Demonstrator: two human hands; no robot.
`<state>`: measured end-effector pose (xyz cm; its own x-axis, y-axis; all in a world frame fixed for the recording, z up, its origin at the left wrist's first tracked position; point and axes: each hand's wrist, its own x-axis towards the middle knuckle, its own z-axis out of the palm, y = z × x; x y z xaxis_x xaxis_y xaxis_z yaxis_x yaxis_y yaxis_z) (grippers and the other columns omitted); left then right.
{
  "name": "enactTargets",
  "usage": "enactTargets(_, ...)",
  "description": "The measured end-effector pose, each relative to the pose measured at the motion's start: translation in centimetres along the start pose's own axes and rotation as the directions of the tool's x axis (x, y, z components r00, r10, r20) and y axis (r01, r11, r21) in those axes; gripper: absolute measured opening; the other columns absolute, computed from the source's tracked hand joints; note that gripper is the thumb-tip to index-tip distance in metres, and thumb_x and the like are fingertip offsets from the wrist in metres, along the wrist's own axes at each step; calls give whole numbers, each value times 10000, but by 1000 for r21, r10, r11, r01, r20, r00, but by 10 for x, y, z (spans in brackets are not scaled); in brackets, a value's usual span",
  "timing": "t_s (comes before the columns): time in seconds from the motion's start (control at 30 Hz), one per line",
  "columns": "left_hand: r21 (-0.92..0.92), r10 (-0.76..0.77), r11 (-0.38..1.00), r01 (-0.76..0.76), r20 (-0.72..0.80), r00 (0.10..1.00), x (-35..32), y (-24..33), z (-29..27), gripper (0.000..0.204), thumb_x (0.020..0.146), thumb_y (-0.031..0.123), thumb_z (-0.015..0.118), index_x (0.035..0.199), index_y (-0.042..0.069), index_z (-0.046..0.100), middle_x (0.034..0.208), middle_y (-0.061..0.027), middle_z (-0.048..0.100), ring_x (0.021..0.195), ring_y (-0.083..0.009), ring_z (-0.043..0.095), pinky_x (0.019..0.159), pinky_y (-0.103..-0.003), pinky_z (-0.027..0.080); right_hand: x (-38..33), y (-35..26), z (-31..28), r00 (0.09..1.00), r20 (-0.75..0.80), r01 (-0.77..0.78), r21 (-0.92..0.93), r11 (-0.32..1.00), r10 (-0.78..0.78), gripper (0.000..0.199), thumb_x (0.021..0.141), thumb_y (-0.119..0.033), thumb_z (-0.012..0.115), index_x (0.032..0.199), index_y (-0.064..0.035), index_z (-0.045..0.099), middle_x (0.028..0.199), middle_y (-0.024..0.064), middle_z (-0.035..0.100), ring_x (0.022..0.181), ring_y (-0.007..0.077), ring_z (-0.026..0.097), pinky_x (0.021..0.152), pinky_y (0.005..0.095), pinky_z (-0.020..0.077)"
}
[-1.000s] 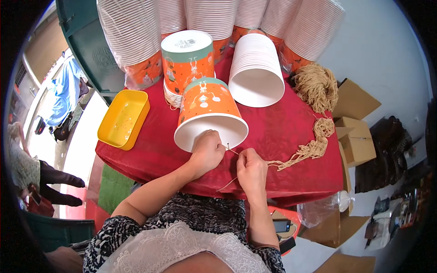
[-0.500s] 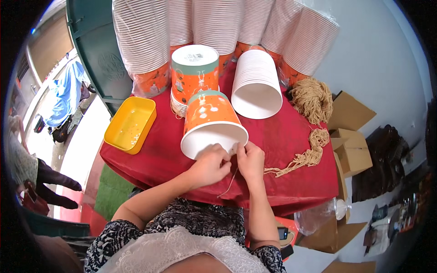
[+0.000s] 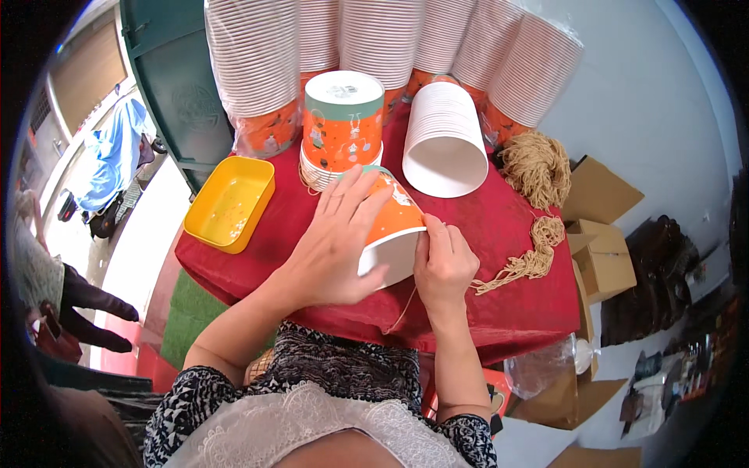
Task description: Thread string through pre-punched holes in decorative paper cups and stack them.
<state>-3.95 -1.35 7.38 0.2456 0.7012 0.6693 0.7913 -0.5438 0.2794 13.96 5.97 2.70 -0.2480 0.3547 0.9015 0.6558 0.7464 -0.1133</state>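
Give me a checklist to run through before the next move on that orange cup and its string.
1. Left hand steadies the orange paper cup, palm over its side: ok.
2. Right hand pinches at the cup's rim: ok.
3. Tan string hangs free below the right hand: ok.
4. String threaded through the rim: cannot tell, fingers hide it.
5. String bundles lie on the red tablecloth, right of the cup: ok.

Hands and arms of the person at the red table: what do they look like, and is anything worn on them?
Both the left hand and the right hand are bare: no gloves, and no rings or watch that I can make out. The forearms are uncovered; short black-and-white patterned sleeves begin near the shoulders.
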Motion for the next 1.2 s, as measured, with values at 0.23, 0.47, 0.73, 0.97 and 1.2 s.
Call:
enactTargets(0.23,-19,-77,997,75,-83,994,-14,-29,42,677,728,-108,542,1391,-76,412,1440,-279,404,1402,-424,334,1174,-478,262,-14,-9,-23,922,145,-386,310,869,358,370,866,3,652,1229,31,585,869,160,687,665,277,674,590,356,535)
enactTargets(0.47,-73,-125,992,107,-314,941,-21,-48,69,710,723,-182,497,1416,-88,376,1458,-269,402,1401,-417,351,1167,-458,292,-80,-10,-57,647,684,-698,353,623,338,161,931,-50,600,1036,30,693,790,101,694,670,130,640,601,289,506)
enactTargets(0.73,-74,-322,946,316,-343,883,-45,-47,75,660,799,-127,517,1433,-104,334,1453,-283,392,1390,-420,346,1169,-456,277,-112,-7,-62,279,958,-655,243,715,-70,238,925,-266,574,947,-63,698,874,201,681,822,411,658,741,467,526)
enactTargets(0.97,26,-331,925,380,-438,836,-77,-30,71,766,741,12,701,1410,-63,336,1442,-267,347,1354,-425,341,1143,-460,283,-99,-1,-76,444,851,-867,487,-106,282,265,1026,-141,481,920,35,649,739,83,660,649,151,632,591,272,521)
enactTargets(1.2,-343,-176,936,76,-272,946,-93,23,65,246,847,-128,497,1046,-37,608,1098,-203,601,732,-190,595,702,-308,521,-87,0,-62,554,692,-471,719,-511,464,324,1037,-222,462,876,31,584,705,133,608,541,207,573,497,305,480)
